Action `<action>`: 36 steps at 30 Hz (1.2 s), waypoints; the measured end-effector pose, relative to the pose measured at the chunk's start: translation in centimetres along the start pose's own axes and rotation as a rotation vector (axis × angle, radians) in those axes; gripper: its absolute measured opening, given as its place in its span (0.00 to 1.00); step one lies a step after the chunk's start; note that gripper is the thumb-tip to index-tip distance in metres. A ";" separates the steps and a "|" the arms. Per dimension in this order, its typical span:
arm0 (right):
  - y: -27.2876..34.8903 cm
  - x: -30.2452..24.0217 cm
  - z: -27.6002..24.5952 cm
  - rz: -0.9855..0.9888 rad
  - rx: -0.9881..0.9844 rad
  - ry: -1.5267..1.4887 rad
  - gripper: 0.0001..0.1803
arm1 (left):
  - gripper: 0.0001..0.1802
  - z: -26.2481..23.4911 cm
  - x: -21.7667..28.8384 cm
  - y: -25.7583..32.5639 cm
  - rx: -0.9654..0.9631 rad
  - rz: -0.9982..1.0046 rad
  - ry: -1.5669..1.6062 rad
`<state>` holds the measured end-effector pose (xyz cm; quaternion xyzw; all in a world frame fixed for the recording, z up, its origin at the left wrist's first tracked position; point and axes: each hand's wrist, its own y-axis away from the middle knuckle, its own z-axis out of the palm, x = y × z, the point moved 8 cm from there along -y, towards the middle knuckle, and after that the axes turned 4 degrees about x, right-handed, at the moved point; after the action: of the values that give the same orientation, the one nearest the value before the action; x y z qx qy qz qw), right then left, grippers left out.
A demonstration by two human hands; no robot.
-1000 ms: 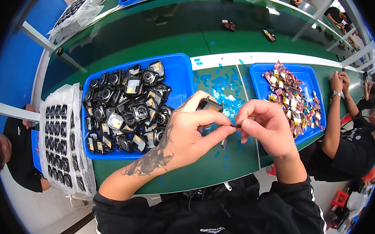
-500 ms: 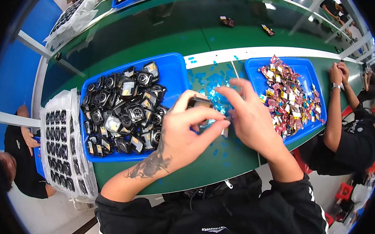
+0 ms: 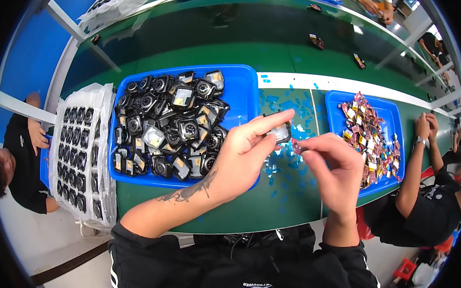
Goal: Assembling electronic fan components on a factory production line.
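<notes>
My left hand point(image 3: 245, 149) is closed round a smartwatch case point(image 3: 281, 132), dark-rimmed with a silvery inside, held between thumb and fingers above the green table. My right hand point(image 3: 338, 168) pinches a small reddish circuit piece point(image 3: 296, 147) close to the edge of the case; whether the two are joined I cannot tell. Left of my hands, a blue tray point(image 3: 249, 103) carries a heap of black watch cases point(image 3: 161, 124). On the right, another blue tray point(image 3: 337, 101) holds a pile of reddish circuit pieces with white and yellow parts point(image 3: 369, 133).
Bits of blue film point(image 3: 289, 108) lie scattered on the green tabletop point(image 3: 227, 209) beneath my hands. White trays of watch cases point(image 3: 79, 151) are stacked at the left. Beyond a white strip point(image 3: 296, 80), a few parts point(image 3: 316, 41) rest on green. Co-workers sit on both sides.
My view has shifted, so the trays sit differently in it. The watch case in my left hand now shows its inside, and a reddish circuit piece is visible in my right fingers.
</notes>
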<state>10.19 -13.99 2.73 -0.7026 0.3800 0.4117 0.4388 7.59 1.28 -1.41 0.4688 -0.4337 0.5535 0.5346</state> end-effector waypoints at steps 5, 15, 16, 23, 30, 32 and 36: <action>-0.9 -0.6 1.6 0.003 0.004 0.127 0.10 | 0.33 1.4 1.1 0.8 -0.032 0.050 0.243; -1.0 -1.2 1.3 -0.002 0.029 0.172 0.06 | 0.28 2.0 0.2 1.1 -0.131 0.013 0.180; -1.0 -1.1 1.3 -0.001 0.030 0.172 0.06 | 0.28 2.1 0.3 1.1 -0.131 0.051 0.172; -1.0 -0.8 1.5 0.011 0.032 0.140 0.06 | 0.27 2.0 0.2 1.2 -0.141 0.073 0.150; -1.2 -1.0 1.5 0.048 0.026 0.224 0.05 | 0.27 2.0 -0.2 1.5 -0.127 0.038 0.109; -1.3 -0.8 1.5 0.007 0.015 0.244 0.07 | 0.26 2.0 -0.3 1.6 -0.132 0.010 0.100; -1.3 -1.5 0.9 -0.045 0.025 0.336 0.12 | 0.25 2.3 0.3 1.5 -0.177 0.035 0.076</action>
<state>10.55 -12.50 4.28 -0.7644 0.4370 0.2739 0.3869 6.25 -1.02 -0.65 0.3904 -0.4684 0.5397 0.5804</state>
